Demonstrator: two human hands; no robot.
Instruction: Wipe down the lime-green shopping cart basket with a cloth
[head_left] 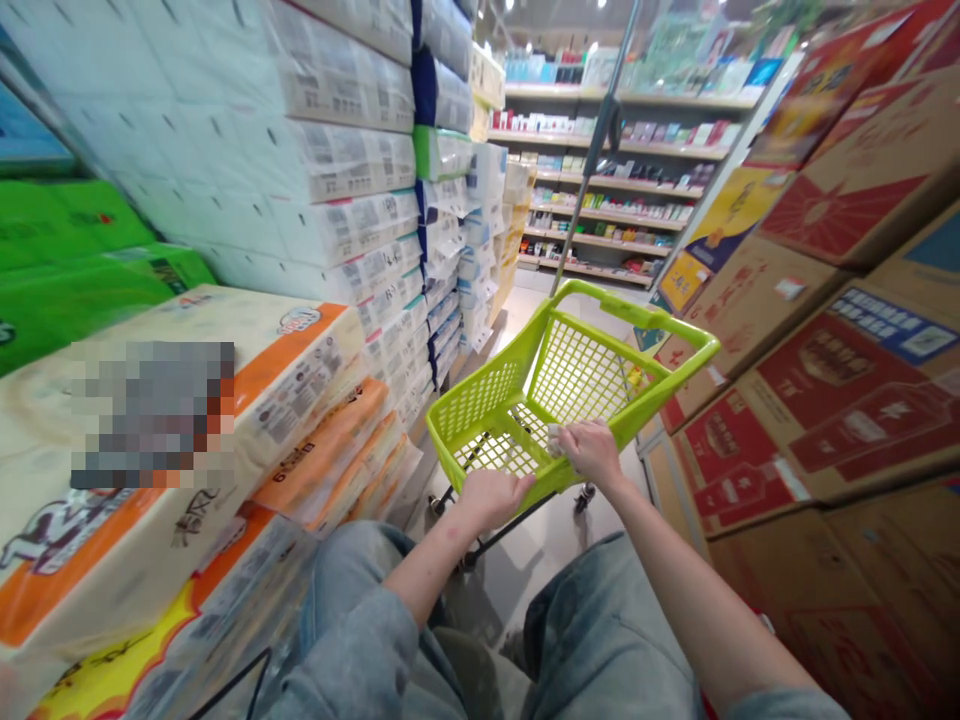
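A lime-green shopping cart with a lattice basket stands in the aisle in front of my knees. My left hand is closed on the near rim of the basket, at its left part. Further right on the same rim, my right hand is closed too, with a small crumpled whitish thing at its fingers. The bottom of the basket shows bare lattice where my hands do not cover it. Black wheels show under the cart.
Tall stacks of wrapped paper packs line the left, with an orange and cream pack nearest. Cardboard boxes are piled along the right. A metal pole rises behind the cart, before stocked shelves.
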